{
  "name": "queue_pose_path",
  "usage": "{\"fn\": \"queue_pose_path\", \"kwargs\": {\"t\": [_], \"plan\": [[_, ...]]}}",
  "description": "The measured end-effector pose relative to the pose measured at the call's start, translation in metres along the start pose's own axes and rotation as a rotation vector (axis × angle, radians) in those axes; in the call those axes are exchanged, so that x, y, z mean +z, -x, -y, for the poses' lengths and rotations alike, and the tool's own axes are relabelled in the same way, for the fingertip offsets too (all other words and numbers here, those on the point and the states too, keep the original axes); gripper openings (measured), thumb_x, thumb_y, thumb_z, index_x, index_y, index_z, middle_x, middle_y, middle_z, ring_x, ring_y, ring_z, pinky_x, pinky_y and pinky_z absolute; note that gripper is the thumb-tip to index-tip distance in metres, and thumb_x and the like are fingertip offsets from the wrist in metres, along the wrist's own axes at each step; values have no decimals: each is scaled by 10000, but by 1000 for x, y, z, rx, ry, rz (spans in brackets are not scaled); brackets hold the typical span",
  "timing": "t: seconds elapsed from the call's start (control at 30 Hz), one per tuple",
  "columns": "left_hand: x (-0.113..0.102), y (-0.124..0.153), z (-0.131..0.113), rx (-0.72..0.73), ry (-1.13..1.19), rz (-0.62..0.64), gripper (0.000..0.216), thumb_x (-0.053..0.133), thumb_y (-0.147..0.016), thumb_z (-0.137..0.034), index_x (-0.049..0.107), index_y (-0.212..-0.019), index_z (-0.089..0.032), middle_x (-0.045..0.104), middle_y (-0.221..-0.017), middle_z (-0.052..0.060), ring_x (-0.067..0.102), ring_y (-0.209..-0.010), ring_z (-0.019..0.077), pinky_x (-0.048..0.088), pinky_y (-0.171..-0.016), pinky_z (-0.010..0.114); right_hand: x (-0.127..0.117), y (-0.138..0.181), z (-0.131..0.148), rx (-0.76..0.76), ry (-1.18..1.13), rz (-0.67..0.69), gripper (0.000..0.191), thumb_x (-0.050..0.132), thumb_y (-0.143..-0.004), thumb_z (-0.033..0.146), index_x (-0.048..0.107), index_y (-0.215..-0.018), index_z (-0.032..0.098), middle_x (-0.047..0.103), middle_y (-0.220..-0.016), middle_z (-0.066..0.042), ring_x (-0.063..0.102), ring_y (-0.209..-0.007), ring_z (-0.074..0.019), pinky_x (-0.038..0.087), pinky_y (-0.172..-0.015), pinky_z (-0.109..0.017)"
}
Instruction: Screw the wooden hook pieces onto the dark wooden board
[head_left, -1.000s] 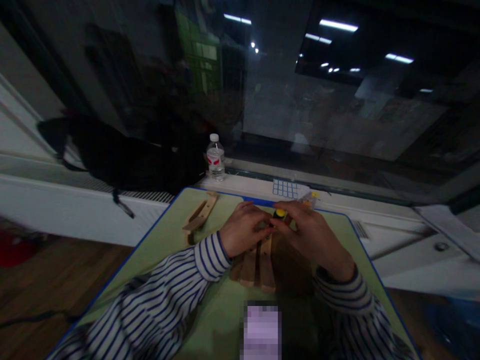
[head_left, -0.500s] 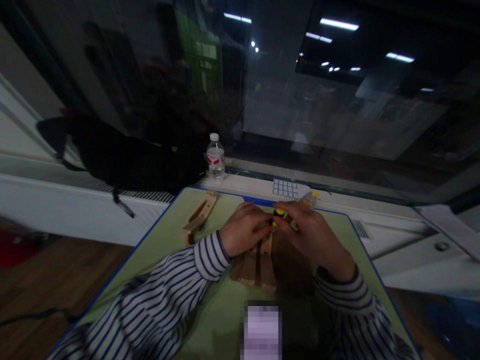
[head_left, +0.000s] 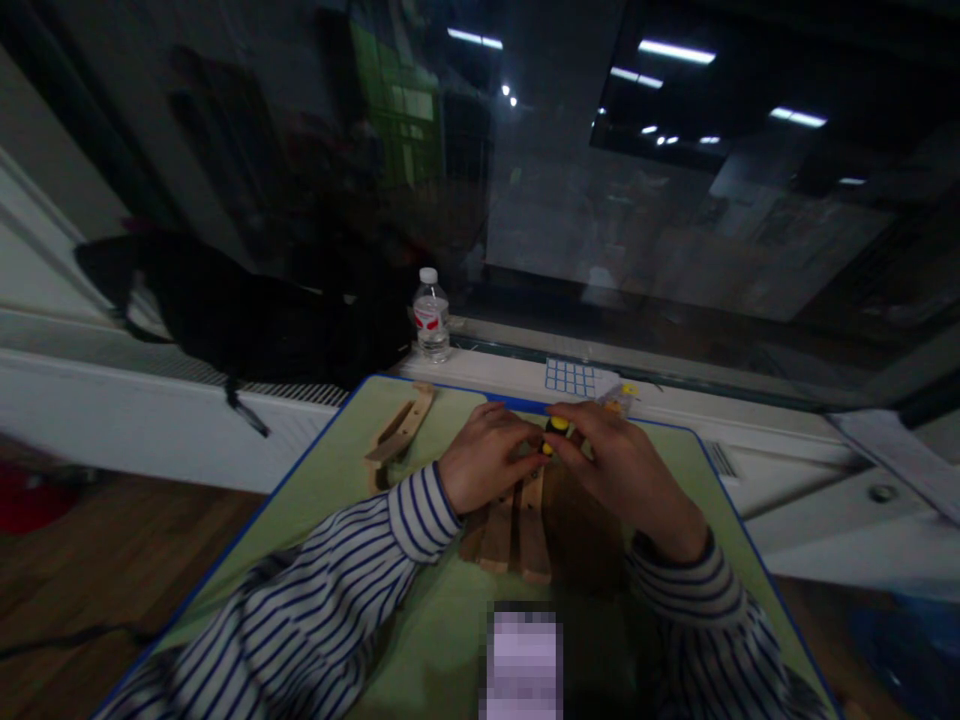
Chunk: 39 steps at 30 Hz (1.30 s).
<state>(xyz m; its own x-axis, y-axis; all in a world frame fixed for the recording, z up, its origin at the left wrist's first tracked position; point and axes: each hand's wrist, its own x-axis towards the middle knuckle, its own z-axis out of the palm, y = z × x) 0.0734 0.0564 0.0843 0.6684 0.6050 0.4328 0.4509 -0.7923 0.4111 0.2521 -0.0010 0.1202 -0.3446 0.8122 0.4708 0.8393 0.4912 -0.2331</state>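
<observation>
A short screwdriver with a yellow and black handle (head_left: 556, 431) stands nearly upright between my hands. My right hand (head_left: 626, 465) grips its handle between thumb and fingers. From the other side, my left hand (head_left: 491, 455) reaches in with thumb and forefinger closed near the tool's lower end; what they pinch is hidden. Below them lie pale wooden pieces (head_left: 533, 540) with small dark holes, side by side, their far ends covered by my left hand. The screwdriver's tip cannot be seen.
Another wooden part (head_left: 401, 435), angled and with holes, lies at the table's far left. A phone-like blurred object (head_left: 524, 660) is at the near edge of the green table (head_left: 315, 520). On the sill are a water bottle (head_left: 431, 318), a gridded sheet (head_left: 571, 377) and a black bag (head_left: 262, 310).
The screwdriver handle seems slightly tilted compared with before. Both hands keep almost the same place and grip, and the wooden pieces lie as before.
</observation>
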Motion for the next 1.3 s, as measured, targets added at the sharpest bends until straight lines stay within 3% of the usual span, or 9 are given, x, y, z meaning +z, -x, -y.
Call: {"fn": "queue_pose_path", "kwargs": {"t": [0.23,0.7,1.03,1.3], "plan": [[-1,-1,1,20,0,21,142,590,-843,-300,651,-916,-194,705,-872,26,612,-880,207,371,-937,407,-5,1,3,-19,-52,13,363,465,-891,232,488,-1251,195,631,-1187,-92,633,-1000,-207,524,-849,-388],[-1,1,-1,81,-50,41,183,545,-837,-267,634,-965,-172,677,-845,47,599,-857,208,401,-880,382,-5,1,3,-9,-19,31,274,455,-908,262,544,-1156,187,657,-1091,-93,622,-1010,-218,512,-853,-398],[0,0,0,44,-13,46,255,594,-822,-315,626,-1046,-196,688,-868,36,615,-876,213,371,-944,422,-7,0,3,14,-21,55,266,458,-914,285,540,-1146,184,655,-1064,-87,622,-990,-210,500,-854,-387],[3,1,-2,-33,19,13,186,602,-832,-365,659,-924,-213,712,-878,15,622,-909,212,297,-1029,469,-7,0,4,-6,-20,25,299,476,-903,296,532,-1181,202,660,-1082,-89,641,-950,-211,512,-843,-401]]}}
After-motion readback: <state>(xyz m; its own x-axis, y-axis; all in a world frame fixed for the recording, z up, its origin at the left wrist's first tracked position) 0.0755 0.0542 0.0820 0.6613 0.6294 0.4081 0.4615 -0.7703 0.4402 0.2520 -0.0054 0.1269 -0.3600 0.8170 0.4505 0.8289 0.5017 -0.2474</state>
